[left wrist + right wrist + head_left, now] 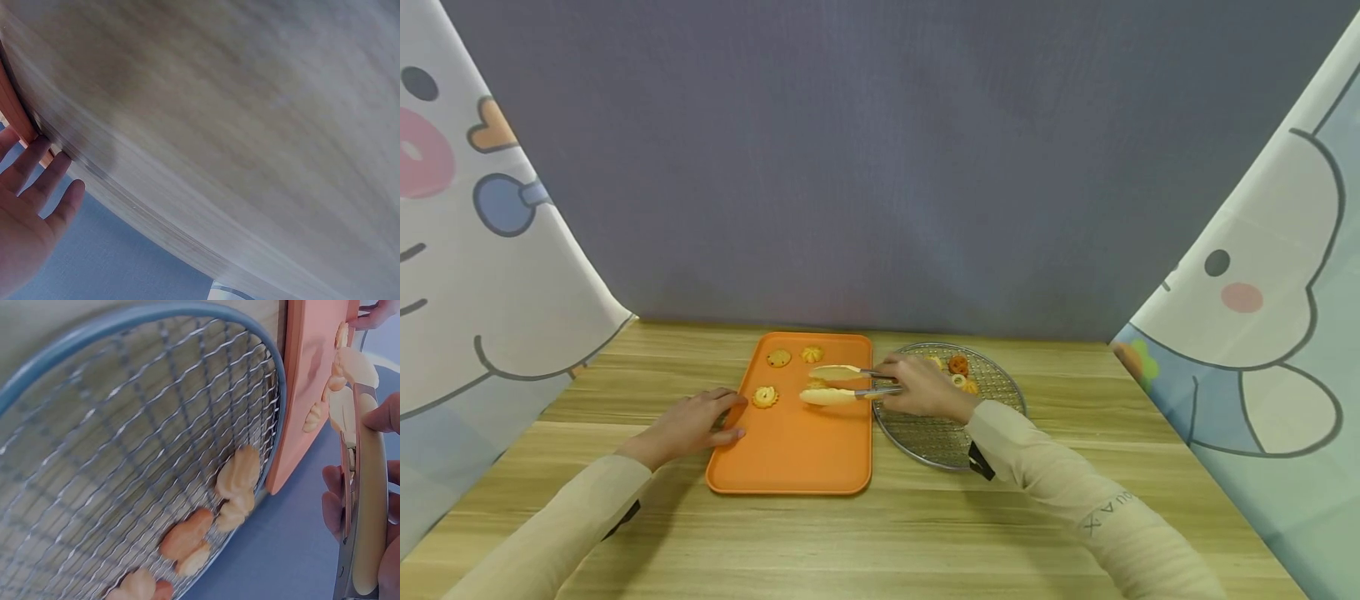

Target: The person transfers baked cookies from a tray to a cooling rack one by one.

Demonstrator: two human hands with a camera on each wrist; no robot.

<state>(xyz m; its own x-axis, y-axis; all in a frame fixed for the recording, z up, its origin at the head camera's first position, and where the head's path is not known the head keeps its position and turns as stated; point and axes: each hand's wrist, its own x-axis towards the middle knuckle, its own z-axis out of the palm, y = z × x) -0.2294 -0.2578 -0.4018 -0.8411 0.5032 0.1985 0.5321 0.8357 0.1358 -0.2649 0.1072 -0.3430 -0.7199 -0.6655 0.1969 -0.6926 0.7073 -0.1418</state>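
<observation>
My right hand (925, 387) grips a pair of metal tongs (831, 397) with cream-coloured tips. The tips stand apart over the orange tray (790, 458), and a yellowish cookie (817, 383) shows partly between them; whether they touch it I cannot tell. Also on the tray are a round speckled cookie (778, 358), a flower-shaped cookie (812, 354) and a ring-like cookie (765, 397). With fingers extended, my left hand (692, 423) touches the tray's left rim. In the right wrist view the tongs (373, 506) lie between thumb and fingers.
Right of the tray sits a round wire rack (925, 429), partly beneath my right forearm. Toward its far side are several cookies, among them a reddish-brown one (958, 364) and a small ring (958, 380). A grey partition (880, 167) rises behind the wooden table (760, 542).
</observation>
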